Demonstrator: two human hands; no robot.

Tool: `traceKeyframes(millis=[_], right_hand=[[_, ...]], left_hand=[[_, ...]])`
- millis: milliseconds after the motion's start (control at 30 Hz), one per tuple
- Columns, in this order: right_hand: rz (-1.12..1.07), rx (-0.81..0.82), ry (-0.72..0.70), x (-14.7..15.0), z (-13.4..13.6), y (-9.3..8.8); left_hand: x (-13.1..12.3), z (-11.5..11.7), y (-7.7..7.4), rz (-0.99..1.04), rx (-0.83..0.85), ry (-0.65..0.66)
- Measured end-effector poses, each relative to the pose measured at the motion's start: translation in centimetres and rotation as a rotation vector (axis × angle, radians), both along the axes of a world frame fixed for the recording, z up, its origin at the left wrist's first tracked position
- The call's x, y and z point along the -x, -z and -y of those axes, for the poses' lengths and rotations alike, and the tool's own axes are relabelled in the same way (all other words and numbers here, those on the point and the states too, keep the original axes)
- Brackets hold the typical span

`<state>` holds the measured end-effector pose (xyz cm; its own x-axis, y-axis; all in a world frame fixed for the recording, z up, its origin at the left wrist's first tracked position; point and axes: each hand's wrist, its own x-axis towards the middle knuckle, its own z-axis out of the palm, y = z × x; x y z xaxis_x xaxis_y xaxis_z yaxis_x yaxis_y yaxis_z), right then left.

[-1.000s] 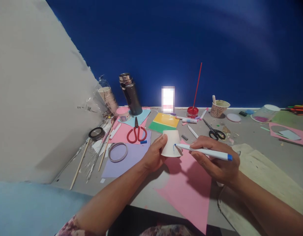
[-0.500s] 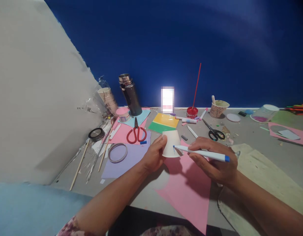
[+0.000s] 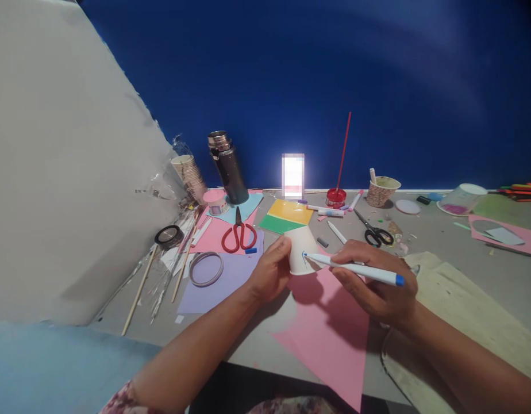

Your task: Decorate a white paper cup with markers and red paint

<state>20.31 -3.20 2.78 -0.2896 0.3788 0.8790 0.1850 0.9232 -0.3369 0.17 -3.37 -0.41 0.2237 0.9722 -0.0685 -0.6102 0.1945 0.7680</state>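
Note:
Turned upside down, a white paper cup (image 3: 300, 247) is gripped at its left side by my left hand (image 3: 272, 267). My right hand (image 3: 380, 282) holds a white felt-tip pen (image 3: 356, 267) with a blue end. Its blue tip touches the cup's side, where a small curved blue line shows. Beneath the cup and hands lies a pink paper sheet (image 3: 334, 339). A grey pen cap (image 3: 322, 242) and another white felt-tip pen (image 3: 337, 232) rest just beyond the cup.
Left of the hands are red-handled scissors (image 3: 238, 236), a tape ring (image 3: 206, 269), black tape (image 3: 169, 236) and wooden sticks (image 3: 139, 290). A flask (image 3: 231, 172) and stacked cups (image 3: 190, 175) stand behind. Black scissors (image 3: 377, 234) and a cream cloth (image 3: 455, 322) lie to the right.
The blue mark on the cup has grown from a short stroke into a longer curve. The cup has tilted and turned slightly in my left hand; the pen tip remains against it.

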Motion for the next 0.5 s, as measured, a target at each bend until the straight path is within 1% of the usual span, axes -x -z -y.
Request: traceKeyframes(millis=[500], right_hand=[[0.014,-0.011,-0.047,0.08,-0.11,0.31]], left_hand=[[-0.13,0.05,0.07,-0.026,-0.013,-0.009]])
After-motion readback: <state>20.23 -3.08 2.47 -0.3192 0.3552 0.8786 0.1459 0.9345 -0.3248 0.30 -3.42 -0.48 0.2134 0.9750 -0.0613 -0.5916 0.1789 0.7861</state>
